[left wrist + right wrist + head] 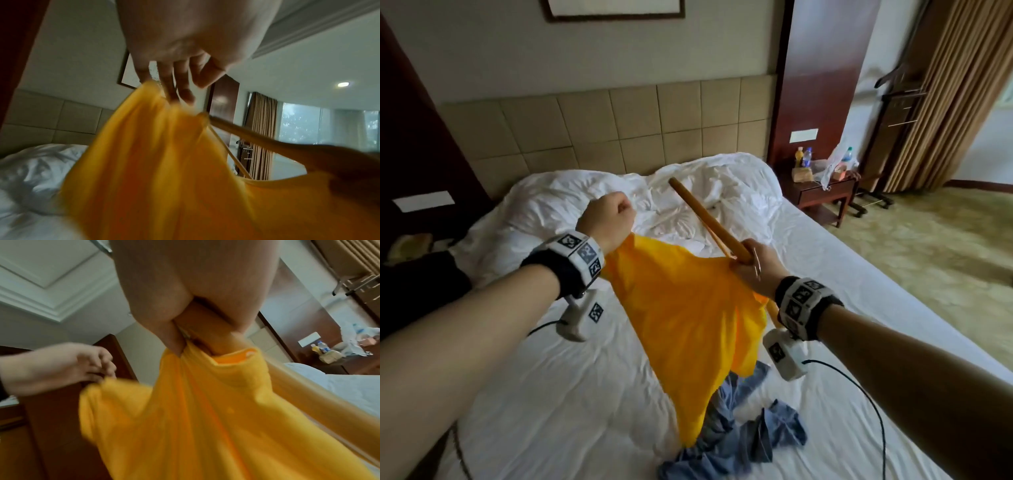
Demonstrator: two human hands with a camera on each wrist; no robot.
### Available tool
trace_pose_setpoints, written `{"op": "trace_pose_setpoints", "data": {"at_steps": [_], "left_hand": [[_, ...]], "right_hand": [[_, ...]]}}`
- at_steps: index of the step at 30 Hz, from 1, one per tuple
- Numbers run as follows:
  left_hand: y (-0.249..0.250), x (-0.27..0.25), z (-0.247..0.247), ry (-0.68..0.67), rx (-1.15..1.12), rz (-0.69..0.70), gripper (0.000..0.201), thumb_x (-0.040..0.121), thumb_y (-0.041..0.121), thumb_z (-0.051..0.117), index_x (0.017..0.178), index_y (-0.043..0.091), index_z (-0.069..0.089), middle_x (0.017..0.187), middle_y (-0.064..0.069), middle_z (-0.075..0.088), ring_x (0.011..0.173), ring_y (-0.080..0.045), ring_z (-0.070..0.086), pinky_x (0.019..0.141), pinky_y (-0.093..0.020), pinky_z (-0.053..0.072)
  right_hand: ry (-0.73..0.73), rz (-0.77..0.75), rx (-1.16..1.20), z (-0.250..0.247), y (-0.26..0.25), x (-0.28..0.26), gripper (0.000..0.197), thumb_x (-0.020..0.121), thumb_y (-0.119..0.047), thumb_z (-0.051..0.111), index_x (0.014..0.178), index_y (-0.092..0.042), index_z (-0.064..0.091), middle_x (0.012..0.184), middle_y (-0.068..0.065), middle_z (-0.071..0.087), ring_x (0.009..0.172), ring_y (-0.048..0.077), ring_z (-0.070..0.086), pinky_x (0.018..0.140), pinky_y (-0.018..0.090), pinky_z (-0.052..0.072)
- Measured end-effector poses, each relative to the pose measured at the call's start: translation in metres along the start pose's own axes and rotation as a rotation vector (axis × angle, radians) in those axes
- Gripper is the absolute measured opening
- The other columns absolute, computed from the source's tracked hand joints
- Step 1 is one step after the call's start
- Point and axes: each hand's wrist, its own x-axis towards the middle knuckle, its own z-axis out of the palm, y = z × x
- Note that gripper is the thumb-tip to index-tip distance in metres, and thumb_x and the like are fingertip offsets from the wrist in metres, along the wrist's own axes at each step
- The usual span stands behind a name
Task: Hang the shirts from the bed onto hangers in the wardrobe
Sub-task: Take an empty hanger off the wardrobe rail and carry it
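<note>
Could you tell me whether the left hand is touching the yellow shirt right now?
Touching. The left wrist view shows the left hand with its fingertips pinching the bunched top edge of the yellow shirt.

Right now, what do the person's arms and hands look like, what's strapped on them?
Both forearms are bare, no sleeves. The left hand and the right hand wear no gloves. Each wrist carries a black band with a white strip of square black-and-white markers: left wristband, right wristband. Under each hangs a white camera block bearing a marker, with a thin black cable trailing.
</note>
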Motion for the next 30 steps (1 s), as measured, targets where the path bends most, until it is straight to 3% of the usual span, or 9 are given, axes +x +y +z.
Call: {"op": "trace_pose_setpoints", "data": {"at_steps": [3, 6, 8, 10, 12, 15, 21, 26, 30], "left_hand": [[-0.004, -0.018, 0.014, -0.142, -0.037, 0.102, 0.006, 0.089, 0.011, 0.061, 0.091, 0.015, 0.066, 0.088, 0.0, 0.065, 0.088, -0.021, 0.062, 0.075, -0.03, 0.048], [0.008, -0.041, 0.045, -0.393, -0.103, 0.28, 0.026, 0.086, 0.015, 0.073, 0.112, 0.013, 0.068, 0.105, 0.0, 0.07, 0.098, -0.012, 0.064, 0.088, -0.026, 0.051], [0.013, -0.051, 0.067, -0.48, -0.159, 0.282, 0.038, 0.085, 0.017, 0.076, 0.12, 0.012, 0.064, 0.11, -0.003, 0.07, 0.102, -0.014, 0.064, 0.089, -0.028, 0.051], [0.019, -0.054, 0.082, -0.443, -0.205, 0.231, 0.029, 0.085, 0.016, 0.074, 0.112, 0.012, 0.064, 0.099, -0.006, 0.071, 0.094, -0.019, 0.067, 0.08, -0.027, 0.052], [0.021, -0.052, 0.089, -0.339, -0.18, 0.206, 0.013, 0.084, 0.02, 0.074, 0.087, 0.023, 0.063, 0.079, -0.001, 0.068, 0.078, -0.016, 0.065, 0.064, -0.017, 0.045], [0.025, -0.047, 0.094, -0.238, -0.212, 0.241, 0.022, 0.081, 0.026, 0.078, 0.071, 0.035, 0.06, 0.066, 0.004, 0.064, 0.066, -0.006, 0.059, 0.058, -0.009, 0.038], [0.038, -0.038, 0.102, -0.19, -0.456, 0.19, 0.012, 0.082, 0.023, 0.079, 0.081, 0.033, 0.073, 0.072, 0.004, 0.069, 0.072, -0.009, 0.064, 0.07, -0.023, 0.052], [0.034, -0.038, 0.1, -0.25, -0.442, 0.154, 0.012, 0.085, 0.033, 0.076, 0.09, 0.022, 0.078, 0.07, -0.007, 0.066, 0.063, -0.009, 0.053, 0.058, -0.015, 0.043], [0.028, -0.045, 0.095, -0.283, -0.48, 0.132, 0.012, 0.085, 0.03, 0.076, 0.09, 0.02, 0.077, 0.07, 0.003, 0.064, 0.06, -0.004, 0.055, 0.061, -0.016, 0.044]], "right_hand": [[-0.033, -0.094, -0.029, 0.001, -0.022, 0.008, 0.023, 0.086, -0.012, 0.064, 0.108, -0.016, 0.06, 0.084, 0.001, 0.059, 0.073, 0.021, 0.056, 0.061, 0.027, 0.04], [-0.062, -0.167, -0.036, 0.007, -0.043, 0.01, 0.024, 0.084, -0.013, 0.067, 0.108, -0.013, 0.063, 0.087, 0.005, 0.06, 0.08, 0.026, 0.058, 0.069, 0.037, 0.048], [-0.09, -0.161, -0.026, 0.007, -0.053, 0.009, 0.022, 0.082, -0.017, 0.07, 0.104, -0.017, 0.064, 0.092, 0.004, 0.065, 0.086, 0.025, 0.061, 0.075, 0.039, 0.052], [-0.102, -0.159, -0.018, 0.004, -0.058, 0.008, 0.019, 0.08, -0.016, 0.072, 0.097, -0.02, 0.063, 0.088, 0.002, 0.066, 0.083, 0.021, 0.061, 0.071, 0.033, 0.05], [-0.1, -0.173, -0.028, -0.003, -0.057, 0.006, 0.017, 0.08, -0.014, 0.072, 0.094, -0.019, 0.062, 0.082, 0.0, 0.064, 0.077, 0.018, 0.06, 0.064, 0.027, 0.045], [-0.07, -0.181, -0.075, -0.014, -0.046, 0.003, 0.015, 0.083, -0.017, 0.072, 0.092, -0.017, 0.061, 0.085, 0.003, 0.064, 0.077, 0.021, 0.059, 0.068, 0.03, 0.046], [-0.095, -0.11, -0.225, -0.027, -0.016, -0.008, 0.034, 0.081, -0.007, 0.066, 0.114, -0.007, 0.063, 0.1, 0.008, 0.065, 0.092, 0.026, 0.06, 0.072, 0.028, 0.042], [-0.084, -0.05, -0.302, -0.047, -0.016, -0.009, 0.028, 0.078, 0.001, 0.056, 0.105, -0.004, 0.063, 0.092, 0.01, 0.062, 0.089, 0.032, 0.062, 0.072, 0.036, 0.05], [0.004, -0.128, -0.279, -0.058, -0.022, -0.004, 0.031, 0.082, 0.0, 0.058, 0.112, -0.006, 0.063, 0.098, 0.012, 0.068, 0.088, 0.03, 0.064, 0.068, 0.029, 0.043]]}}
